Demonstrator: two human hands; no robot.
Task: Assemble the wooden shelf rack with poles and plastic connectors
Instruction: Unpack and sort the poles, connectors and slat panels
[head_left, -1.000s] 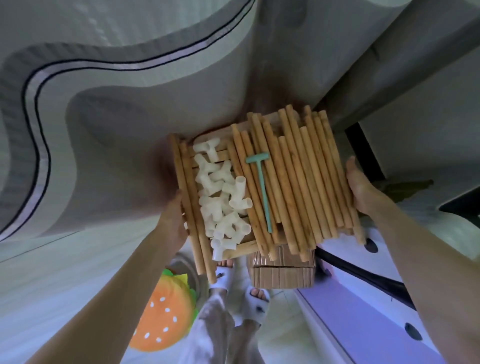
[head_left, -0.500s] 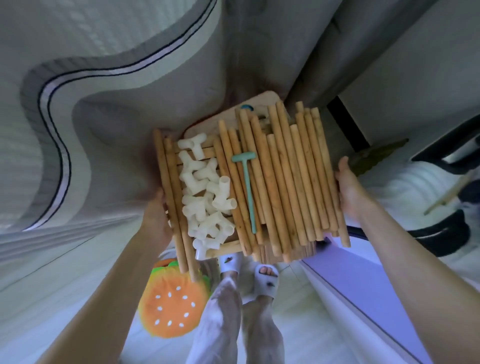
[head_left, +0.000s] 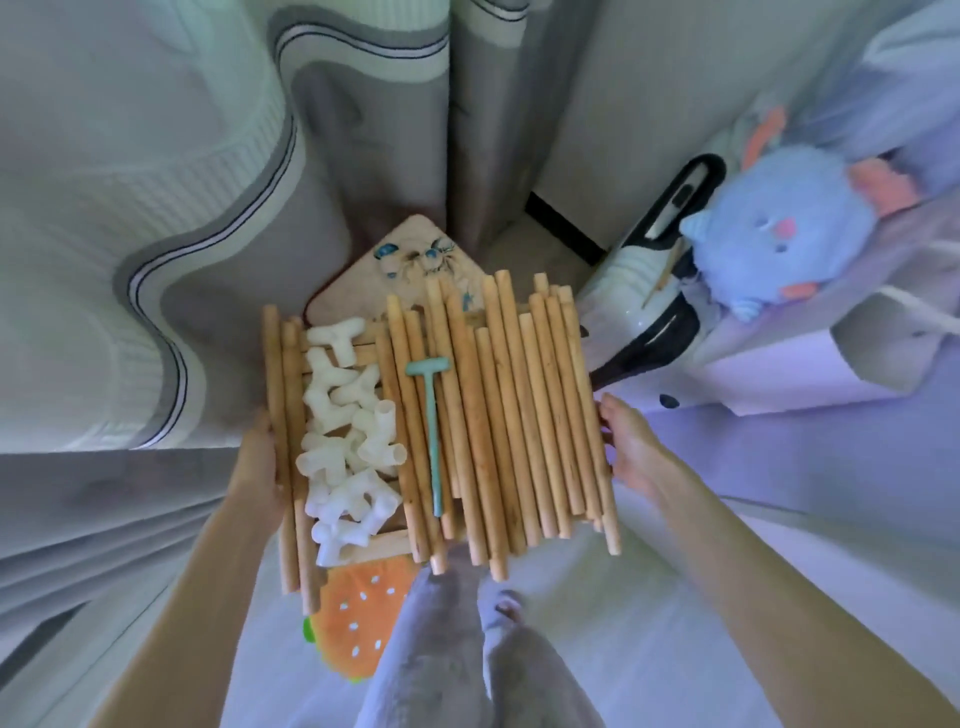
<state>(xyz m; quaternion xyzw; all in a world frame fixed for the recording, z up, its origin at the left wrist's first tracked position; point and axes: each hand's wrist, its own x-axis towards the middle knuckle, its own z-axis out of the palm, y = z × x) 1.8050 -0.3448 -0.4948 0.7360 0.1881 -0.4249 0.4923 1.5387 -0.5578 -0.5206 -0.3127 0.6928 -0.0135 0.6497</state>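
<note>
I carry a load of rack parts at waist height. Several wooden poles (head_left: 509, 415) lie side by side on wooden shelf slats (head_left: 387, 543), which show only at the lower left. A heap of white plastic connectors (head_left: 348, 441) sits on the left part, with a small green plastic hammer (head_left: 432, 431) lying on the poles beside it. My left hand (head_left: 255, 457) grips the load's left edge next to two long poles. My right hand (head_left: 631, 452) holds the right edge. The fingers of both hands are hidden underneath.
A light board with blue decoration (head_left: 400, 265) lies below and beyond the load. A burger-shaped cushion (head_left: 358, 623) is on the floor by my feet. A white and black appliance (head_left: 649, 291) and a blue plush toy (head_left: 779, 228) stand at the right. Grey curtains (head_left: 452, 130) hang ahead, bedding (head_left: 130, 208) at the left.
The view has swung while I carry the load. The plush toy and the decorated board came into sight, and the cardboard box under the load is gone. Both hands keep their hold.
</note>
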